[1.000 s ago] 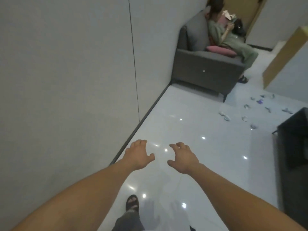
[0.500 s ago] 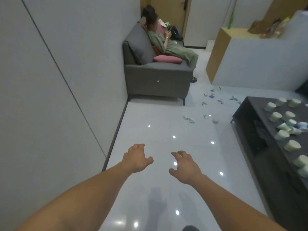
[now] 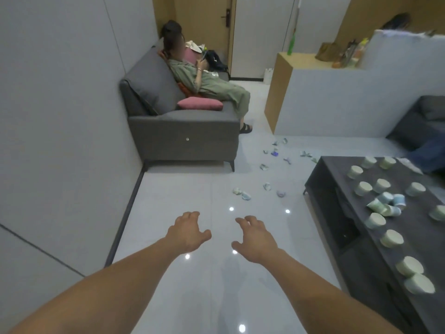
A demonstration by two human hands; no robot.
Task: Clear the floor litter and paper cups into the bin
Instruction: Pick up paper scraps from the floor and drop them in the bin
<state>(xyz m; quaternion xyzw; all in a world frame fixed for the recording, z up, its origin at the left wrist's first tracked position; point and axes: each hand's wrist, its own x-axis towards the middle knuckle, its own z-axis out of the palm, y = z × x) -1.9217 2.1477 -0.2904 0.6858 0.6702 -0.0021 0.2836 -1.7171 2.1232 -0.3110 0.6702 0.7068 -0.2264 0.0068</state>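
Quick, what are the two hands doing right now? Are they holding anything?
Left hand: open, fingers loosely curled, holding nothing.
Right hand: open, fingers loosely curled, holding nothing.

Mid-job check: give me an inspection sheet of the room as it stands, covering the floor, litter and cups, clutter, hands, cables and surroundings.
Surface: glossy pale floor with light reflections.
Job's things: crumpled litter scattered on the floor between sofa and table; paper cups on the table, most upside down, a few tipped over; no bin in view.
Clutter: bottles and bags on the counter.
Grippers: left hand and right hand empty, fingers loosely curled, held out over the floor.
Cables: nothing seen.
Surroundings: person seated on the sofa beside a pink cushion; door behind.
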